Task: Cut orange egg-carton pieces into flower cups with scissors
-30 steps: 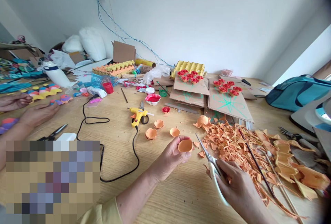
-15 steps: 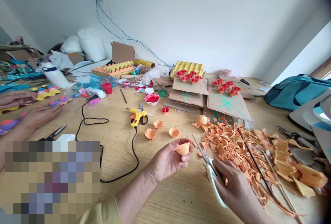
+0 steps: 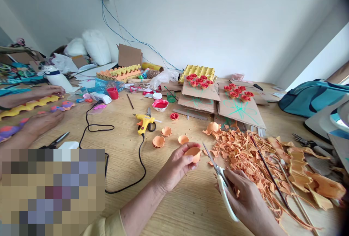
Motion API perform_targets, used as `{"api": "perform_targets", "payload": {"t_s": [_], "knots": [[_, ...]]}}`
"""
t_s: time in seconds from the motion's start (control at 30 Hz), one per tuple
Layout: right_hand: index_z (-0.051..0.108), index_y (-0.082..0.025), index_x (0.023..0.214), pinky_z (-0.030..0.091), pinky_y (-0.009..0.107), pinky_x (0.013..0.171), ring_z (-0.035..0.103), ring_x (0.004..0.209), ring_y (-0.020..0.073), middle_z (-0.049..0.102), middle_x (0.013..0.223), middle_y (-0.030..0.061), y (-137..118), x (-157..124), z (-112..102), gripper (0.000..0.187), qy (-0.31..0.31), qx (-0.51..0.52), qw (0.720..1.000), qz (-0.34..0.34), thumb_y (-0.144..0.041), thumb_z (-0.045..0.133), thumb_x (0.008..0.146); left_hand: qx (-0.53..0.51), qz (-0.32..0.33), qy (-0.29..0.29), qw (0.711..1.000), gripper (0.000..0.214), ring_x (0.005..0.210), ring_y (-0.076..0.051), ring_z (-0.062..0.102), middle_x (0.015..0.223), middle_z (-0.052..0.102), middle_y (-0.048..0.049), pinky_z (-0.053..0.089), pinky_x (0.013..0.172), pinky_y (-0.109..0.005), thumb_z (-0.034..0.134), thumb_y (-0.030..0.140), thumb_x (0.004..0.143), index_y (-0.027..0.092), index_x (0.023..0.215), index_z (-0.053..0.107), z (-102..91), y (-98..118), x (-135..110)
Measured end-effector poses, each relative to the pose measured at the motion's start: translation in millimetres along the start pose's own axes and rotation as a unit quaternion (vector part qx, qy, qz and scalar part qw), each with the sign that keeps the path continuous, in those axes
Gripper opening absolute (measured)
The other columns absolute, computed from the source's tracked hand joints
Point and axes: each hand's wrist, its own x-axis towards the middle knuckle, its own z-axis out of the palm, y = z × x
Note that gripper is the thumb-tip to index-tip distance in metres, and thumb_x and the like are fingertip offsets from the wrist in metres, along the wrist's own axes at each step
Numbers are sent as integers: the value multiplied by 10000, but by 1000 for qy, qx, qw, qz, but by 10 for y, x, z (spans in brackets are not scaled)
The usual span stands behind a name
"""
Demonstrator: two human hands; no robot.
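Between the thumb and fingers of my left hand (image 3: 178,165) is an orange egg-carton cup (image 3: 194,153), its hollow side showing. My right hand (image 3: 245,194) grips white-handled scissors (image 3: 220,174), blades pointing up and left, close to the cup but apart from it. Just beyond my left hand lies another cut cup (image 3: 183,139) on the table. Left of it rest two layered orange cups, one nearer (image 3: 158,141) and one farther (image 3: 167,131). A heap of orange carton scraps (image 3: 240,149) spreads beside my right hand.
A yellow glue gun (image 3: 144,123) with a black cord lies left of centre. Behind it stands a dish of red paint (image 3: 160,105). Red flowers (image 3: 201,80) sit on stacked cardboard (image 3: 240,110). At the left, another person's hands (image 3: 45,121) hold a painted carton strip.
My left hand has turned the cup, so its hollow inside now shows instead of its outer side. The scissors stay nearly still. The other person's upper hand has moved right.
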Motion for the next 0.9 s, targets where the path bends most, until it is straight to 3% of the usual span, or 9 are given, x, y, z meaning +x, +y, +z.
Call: {"api": "perform_targets", "payload": {"t_s": [0.13, 0.2, 0.37, 0.6, 0.9], "knots": [[468, -232, 738, 456, 263, 635, 557, 647, 161, 590, 693, -6, -19, 20, -24, 239, -6, 7, 1000, 7, -333, 516, 949, 173, 81, 46, 980, 477, 1051, -189, 556, 1161, 583, -60, 448, 918, -298, 773, 255, 748, 212, 1184, 586, 51, 28, -27], [471, -233, 753, 468, 274, 672, 580, 672, 165, 616, 738, 1, -25, 32, -27, 209, -9, 4, 1000, 4, -317, 529, 935, 226, 107, 44, 967, 461, 1089, -214, 566, 1168, 596, -68, 445, 962, -325, 767, 258, 756, 210, 1175, 579, 75, 28, -41], [491, -234, 787, 458, 281, 680, 587, 687, 168, 606, 749, -8, -41, 40, -15, 133, -20, -9, 1000, 4, -253, 554, 903, 322, 160, 58, 931, 401, 1049, -222, 588, 1121, 624, -68, 461, 917, -323, 765, 263, 763, 220, 1121, 590, 115, 2, -74], [488, -231, 813, 458, 302, 683, 563, 681, 172, 585, 744, -2, -94, 40, 8, 158, -25, -12, 1000, -1, -316, 513, 945, 400, 257, 99, 874, 389, 979, -206, 567, 1081, 581, -62, 462, 861, -319, 764, 202, 750, 232, 1070, 543, 112, -44, -81], [491, -236, 840, 465, 327, 705, 578, 721, 190, 613, 790, 13, -110, 38, 24, 95, -39, -10, 999, 4, -281, 520, 919, 409, 245, 73, 876, 380, 911, -207, 565, 1014, 580, -47, 445, 842, -326, 777, 204, 726, 228, 1023, 541, 134, -120, -107]]}}
